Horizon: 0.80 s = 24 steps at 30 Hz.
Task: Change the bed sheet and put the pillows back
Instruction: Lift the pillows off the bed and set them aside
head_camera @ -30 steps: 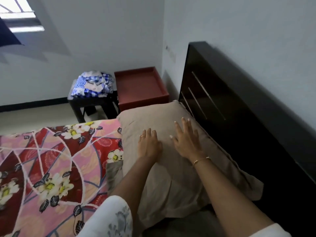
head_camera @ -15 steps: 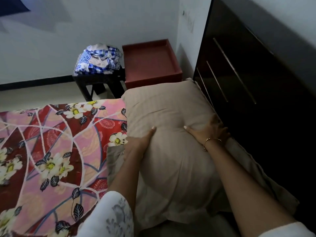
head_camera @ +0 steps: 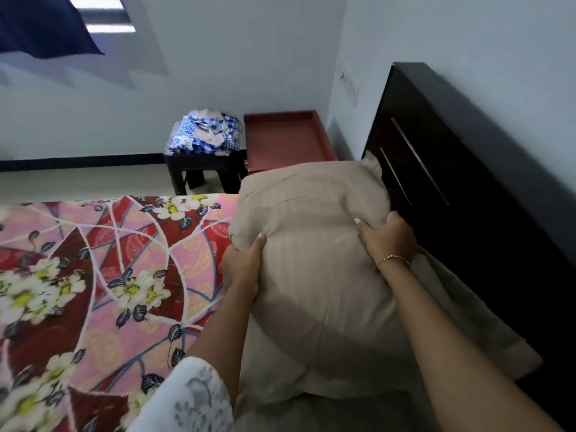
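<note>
Gripping opposite sides of a beige pillow (head_camera: 311, 244), the left hand (head_camera: 241, 266) and right hand (head_camera: 386, 241) are seen with thumbs on top and fingers curled into the stuffing; the pillow is held at the head of the bed, its far end beside the dark headboard (head_camera: 452, 188); a second beige pillow (head_camera: 467, 322) lies under it; a floral bed sheet (head_camera: 93, 275) is spread to the left. The pillow is judged soft, light and yielding; its bulging sides are best gripped.

Two hands (head_camera: 314, 254), perhaps two pillows (head_camera: 311, 244), one floral sheet (head_camera: 93, 275), one stool (head_camera: 202, 169)
</note>
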Motion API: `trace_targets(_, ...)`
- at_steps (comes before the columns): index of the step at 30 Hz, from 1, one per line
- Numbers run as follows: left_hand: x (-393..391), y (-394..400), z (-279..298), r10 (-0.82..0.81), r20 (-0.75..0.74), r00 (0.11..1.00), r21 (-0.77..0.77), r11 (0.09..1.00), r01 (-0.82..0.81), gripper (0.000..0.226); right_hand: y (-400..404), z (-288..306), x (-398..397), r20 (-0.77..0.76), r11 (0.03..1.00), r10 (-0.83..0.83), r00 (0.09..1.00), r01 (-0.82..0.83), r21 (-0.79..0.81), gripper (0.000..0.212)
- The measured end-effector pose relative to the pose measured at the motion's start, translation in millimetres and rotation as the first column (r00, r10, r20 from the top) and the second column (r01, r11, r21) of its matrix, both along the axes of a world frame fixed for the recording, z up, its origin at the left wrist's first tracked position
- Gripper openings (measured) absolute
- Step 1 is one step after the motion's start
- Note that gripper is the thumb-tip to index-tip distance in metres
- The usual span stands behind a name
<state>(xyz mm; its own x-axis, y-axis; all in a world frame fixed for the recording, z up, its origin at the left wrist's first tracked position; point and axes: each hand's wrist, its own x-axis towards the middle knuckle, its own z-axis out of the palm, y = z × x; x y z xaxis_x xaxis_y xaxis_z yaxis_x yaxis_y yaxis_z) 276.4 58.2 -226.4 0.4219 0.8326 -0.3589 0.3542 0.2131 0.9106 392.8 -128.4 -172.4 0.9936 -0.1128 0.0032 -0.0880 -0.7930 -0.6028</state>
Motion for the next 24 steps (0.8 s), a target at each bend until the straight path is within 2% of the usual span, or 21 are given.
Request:
trace_targets(4,-44,37,51,-0.009,0.074,0.997,0.081,0.997,0.003,0.058,31,47,-54,0.098,0.997,-0.013,0.995,0.005,0.079,0.050)
trace_targets(9,-138,105,118,0.001,0.167,0.986,0.194,0.980,-0.034,0.046,91,104,-148,0.187,0.974,0.019,0.982,-0.060,0.219,0.051)
trace_targets(18,-394,254,193,0.171,0.246,0.954,0.271,0.933,-0.237,0.049,258,169,-370,0.285,0.898,0.169,0.944,-0.267,0.351,0.051)
trace_targets(24,-555,358,206,0.320,0.249,0.914,0.265,0.885,-0.382,0.062,387,189,-497,0.273,0.827,0.359,0.893,-0.440,0.351,0.054)
